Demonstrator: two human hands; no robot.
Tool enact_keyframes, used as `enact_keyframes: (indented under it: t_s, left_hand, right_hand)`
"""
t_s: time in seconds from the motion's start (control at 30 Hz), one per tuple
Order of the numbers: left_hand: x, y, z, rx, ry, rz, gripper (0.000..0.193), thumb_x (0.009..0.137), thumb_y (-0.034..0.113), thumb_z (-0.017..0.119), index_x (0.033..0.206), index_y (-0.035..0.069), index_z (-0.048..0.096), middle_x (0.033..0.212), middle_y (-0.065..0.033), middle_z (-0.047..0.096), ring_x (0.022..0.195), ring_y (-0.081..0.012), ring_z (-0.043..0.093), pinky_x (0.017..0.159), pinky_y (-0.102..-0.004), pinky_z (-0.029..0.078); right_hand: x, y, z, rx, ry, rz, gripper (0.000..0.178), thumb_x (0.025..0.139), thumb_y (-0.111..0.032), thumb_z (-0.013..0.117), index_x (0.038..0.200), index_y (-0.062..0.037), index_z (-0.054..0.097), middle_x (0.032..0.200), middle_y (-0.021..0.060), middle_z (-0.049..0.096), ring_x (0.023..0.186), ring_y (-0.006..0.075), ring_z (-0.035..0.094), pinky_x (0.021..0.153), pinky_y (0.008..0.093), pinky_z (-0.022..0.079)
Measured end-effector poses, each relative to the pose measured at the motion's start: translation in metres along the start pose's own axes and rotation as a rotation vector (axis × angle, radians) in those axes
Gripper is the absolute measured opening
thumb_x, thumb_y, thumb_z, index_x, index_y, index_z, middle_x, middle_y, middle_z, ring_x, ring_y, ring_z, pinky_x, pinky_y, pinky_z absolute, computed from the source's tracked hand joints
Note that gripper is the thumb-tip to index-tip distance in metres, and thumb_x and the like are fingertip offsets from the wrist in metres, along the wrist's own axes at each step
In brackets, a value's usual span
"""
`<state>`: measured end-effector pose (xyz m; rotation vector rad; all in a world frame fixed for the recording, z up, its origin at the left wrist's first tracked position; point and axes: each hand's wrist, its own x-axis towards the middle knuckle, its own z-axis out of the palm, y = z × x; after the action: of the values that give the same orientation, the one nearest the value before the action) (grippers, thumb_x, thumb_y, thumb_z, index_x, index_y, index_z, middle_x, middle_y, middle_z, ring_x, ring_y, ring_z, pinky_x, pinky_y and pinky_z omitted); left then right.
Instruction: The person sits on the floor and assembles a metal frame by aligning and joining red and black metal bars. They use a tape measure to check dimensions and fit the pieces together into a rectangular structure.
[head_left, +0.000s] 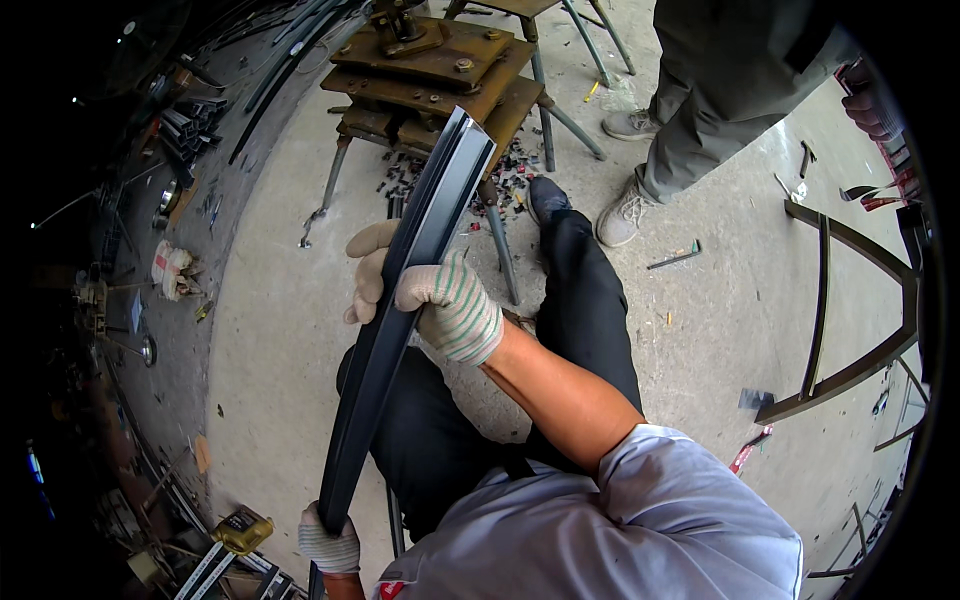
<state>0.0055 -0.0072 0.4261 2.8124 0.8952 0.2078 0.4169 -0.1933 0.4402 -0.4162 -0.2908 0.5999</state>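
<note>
A long black metal profile (376, 370) slants across my lap, its ridged, shiny far end raised beside a rusty steel die fixture (435, 100) on legs. My right hand (455, 310), in a pale knit glove with green stripes, is closed around the upper half. The thumb lies on the near side and the fingers come out past the left edge. Low on the left, my left hand (330, 542), also gloved, grips the bottom part of the same profile. Part of that hand is hidden behind it.
Black offcuts (400, 180) litter the floor under the fixture. Another person in grey trousers (720, 100) stands at the upper right. A bent dark metal frame (860, 360) lies on the right, and a yellow tool (242, 530) sits at the lower left.
</note>
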Motion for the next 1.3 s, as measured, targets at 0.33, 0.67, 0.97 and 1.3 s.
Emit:
enact_keyframes:
  t_s: [0.33, 0.67, 0.97, 1.3]
  left_hand:
    - [0.005, 0.009, -0.006, 0.014, -0.035, 0.012, 0.030, 0.085, 0.004, 0.069, 0.114, 0.001, 0.064, 0.092, -0.0198, 0.067, 0.080, -0.0393, 0.065, 0.075, -0.0456, 0.052]
    - [0.000, -0.003, -0.004, 0.007, -0.006, -0.060, 0.033, 0.077, 0.006, 0.073, 0.110, 0.006, 0.069, 0.091, -0.0168, 0.068, 0.082, -0.0384, 0.067, 0.076, -0.0468, 0.053]
    - [-0.020, -0.029, -0.020, 0.075, 0.015, -0.053, 0.029, 0.079, 0.008, 0.074, 0.108, 0.008, 0.069, 0.090, -0.0164, 0.070, 0.081, -0.0394, 0.067, 0.075, -0.0474, 0.053]
    - [-0.027, -0.056, -0.071, 0.137, 0.374, -0.208, 0.029, 0.090, 0.002, 0.073, 0.120, 0.002, 0.070, 0.103, -0.0160, 0.076, 0.091, -0.0258, 0.075, 0.086, -0.0358, 0.058]
  right_hand:
    - [-0.001, -0.009, 0.005, -0.057, 0.032, 0.075, 0.072, 0.055, -0.004, 0.053, 0.126, 0.0119, 0.055, 0.084, 0.0131, 0.063, 0.079, 0.0310, 0.069, 0.088, 0.0523, 0.061]
    - [0.005, -0.005, 0.005, 0.022, 0.093, 0.089, 0.061, 0.062, 0.000, 0.052, 0.121, 0.0110, 0.056, 0.081, 0.0114, 0.061, 0.074, 0.0295, 0.067, 0.084, 0.0513, 0.061]
    - [0.026, -0.023, 0.012, -0.047, 0.149, 0.079, 0.053, 0.060, -0.006, 0.057, 0.112, 0.0056, 0.061, 0.079, 0.0069, 0.054, 0.074, 0.0294, 0.061, 0.087, 0.0521, 0.055]
    - [0.076, -0.075, 0.117, -0.025, -0.662, -0.115, 0.033, 0.084, -0.013, 0.062, 0.111, 0.0054, 0.061, 0.090, 0.0118, 0.066, 0.089, 0.0305, 0.068, 0.093, 0.0505, 0.055]
